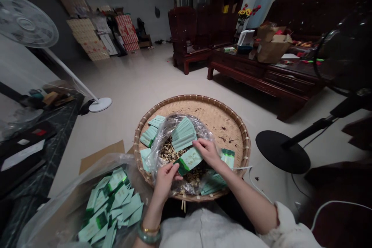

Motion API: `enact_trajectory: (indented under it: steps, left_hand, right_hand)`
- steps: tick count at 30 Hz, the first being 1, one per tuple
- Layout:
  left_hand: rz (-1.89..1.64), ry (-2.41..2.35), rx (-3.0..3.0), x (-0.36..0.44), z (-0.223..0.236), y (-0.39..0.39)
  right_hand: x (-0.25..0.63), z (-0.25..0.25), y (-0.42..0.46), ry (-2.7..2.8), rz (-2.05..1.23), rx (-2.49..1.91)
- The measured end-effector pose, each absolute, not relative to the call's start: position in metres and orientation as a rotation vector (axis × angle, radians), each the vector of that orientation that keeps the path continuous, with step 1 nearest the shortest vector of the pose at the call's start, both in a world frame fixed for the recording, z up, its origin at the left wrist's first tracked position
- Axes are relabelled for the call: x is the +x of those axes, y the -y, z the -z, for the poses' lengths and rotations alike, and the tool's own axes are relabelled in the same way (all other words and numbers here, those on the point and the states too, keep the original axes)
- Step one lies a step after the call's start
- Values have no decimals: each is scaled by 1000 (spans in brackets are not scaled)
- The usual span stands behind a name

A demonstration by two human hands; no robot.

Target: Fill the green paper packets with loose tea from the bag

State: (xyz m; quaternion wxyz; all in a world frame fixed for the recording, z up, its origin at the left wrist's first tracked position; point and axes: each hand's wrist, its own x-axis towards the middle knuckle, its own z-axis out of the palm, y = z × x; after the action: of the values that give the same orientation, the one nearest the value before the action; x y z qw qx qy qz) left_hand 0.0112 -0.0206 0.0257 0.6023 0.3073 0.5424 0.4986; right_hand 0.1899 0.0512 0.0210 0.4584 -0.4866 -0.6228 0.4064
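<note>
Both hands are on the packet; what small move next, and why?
I'd probably ease open the green packet at the right hand: it looks flat, the left hand holds its other end, and loose mix lies below.

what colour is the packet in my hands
The packet is pale green with darker green, clearest in the head view.

In the basket (213,109) sits an open bag (162,133); a sack (62,201) of packets (116,201) lies left, a fan (283,151) stands right, the bench (258,79) beyond, boxes (87,38) far back left
</note>
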Motion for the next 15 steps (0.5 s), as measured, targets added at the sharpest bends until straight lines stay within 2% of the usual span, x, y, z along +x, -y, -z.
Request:
enact_trajectory:
  steps: [3,5,7,10,15]
  left_hand:
    - [-1430,-1109,471,0,-26,23]
    - [-1687,-986,308,-10,-26,24]
    - [-1797,-911,230,-17,-26,26]
    - [-1777,-889,265,-17,-26,27]
    - [-1640,-1003,401,-2,-24,24]
  right_hand:
    - [197,-19,-61,1328,-1301,-1163]
    - [202,-15,-68,1308,-1313,-1192]
    - [203,-6,-75,1444,-1126,-1280]
    - [199,11,-84,1709,-749,-1392]
    - [187,35,-94,1762,-607,-1449]
